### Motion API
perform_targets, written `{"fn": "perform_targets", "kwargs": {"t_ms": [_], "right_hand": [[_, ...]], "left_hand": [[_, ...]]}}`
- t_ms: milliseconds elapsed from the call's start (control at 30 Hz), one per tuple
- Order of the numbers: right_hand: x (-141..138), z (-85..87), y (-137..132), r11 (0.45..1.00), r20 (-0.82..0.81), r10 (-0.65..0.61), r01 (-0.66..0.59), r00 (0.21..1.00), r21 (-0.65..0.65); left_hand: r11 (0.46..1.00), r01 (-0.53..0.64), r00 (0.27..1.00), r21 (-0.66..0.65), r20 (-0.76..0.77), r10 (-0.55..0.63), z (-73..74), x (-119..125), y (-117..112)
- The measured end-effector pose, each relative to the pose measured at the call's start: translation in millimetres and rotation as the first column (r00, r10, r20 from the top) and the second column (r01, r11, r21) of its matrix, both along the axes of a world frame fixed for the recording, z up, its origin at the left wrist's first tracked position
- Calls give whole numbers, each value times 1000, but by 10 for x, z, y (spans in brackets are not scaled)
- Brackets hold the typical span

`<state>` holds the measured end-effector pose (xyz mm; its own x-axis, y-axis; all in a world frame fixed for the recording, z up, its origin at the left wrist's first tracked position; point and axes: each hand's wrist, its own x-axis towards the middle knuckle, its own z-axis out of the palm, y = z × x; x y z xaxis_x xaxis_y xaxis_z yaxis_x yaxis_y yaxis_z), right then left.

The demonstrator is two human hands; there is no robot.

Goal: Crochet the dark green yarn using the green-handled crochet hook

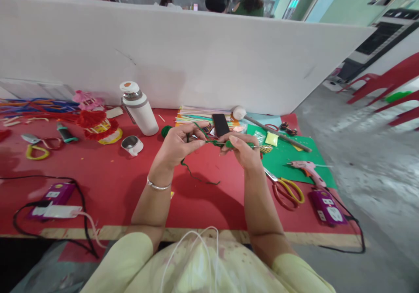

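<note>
My left hand (178, 144) is closed, pinching dark green yarn (186, 165) between thumb and fingertips over the middle of the table. Some of that yarn runs over the raised fingers, and a loose tail hangs down to the red tabletop. In my right hand (244, 150) is a crochet hook (230, 144) with a green grip, its thin metal shaft pointing left into the yarn at my left fingertips. The tips of both hands nearly meet there. Partly hidden behind my left wrist lies a green yarn ball (166, 131).
A white thermos (141, 112) and its metal-lined cup (131, 144) stand left. Beyond my hands lie a black phone (221, 125) and pale sticks. Scissors (288, 192), a pink glue gun (307, 169) and a purple power strip (327, 206) are right. A white panel (196, 57) rises behind.
</note>
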<state>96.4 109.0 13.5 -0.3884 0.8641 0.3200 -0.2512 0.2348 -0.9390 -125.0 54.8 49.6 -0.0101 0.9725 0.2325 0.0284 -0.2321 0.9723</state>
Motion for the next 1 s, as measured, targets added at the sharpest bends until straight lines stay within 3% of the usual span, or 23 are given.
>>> {"fn": "perform_targets", "kwargs": {"t_ms": [267,567,767,1000], "right_hand": [[-41,24,-52,990,26,-99,96,995,105],[-39,102,-100,977,91,-134,115,987,180],[-36,236,-198,900,174,-247,159,953,405],[-97,254,-334,807,215,-377,206,901,553]], "left_hand": [[998,-26,999,49,-24,27,1,7,-2],[995,-68,995,73,-62,72,0,10,0],[987,-116,982,111,-138,131,-27,14,-12],[966,-191,959,177,-176,222,-65,32,-23]]}}
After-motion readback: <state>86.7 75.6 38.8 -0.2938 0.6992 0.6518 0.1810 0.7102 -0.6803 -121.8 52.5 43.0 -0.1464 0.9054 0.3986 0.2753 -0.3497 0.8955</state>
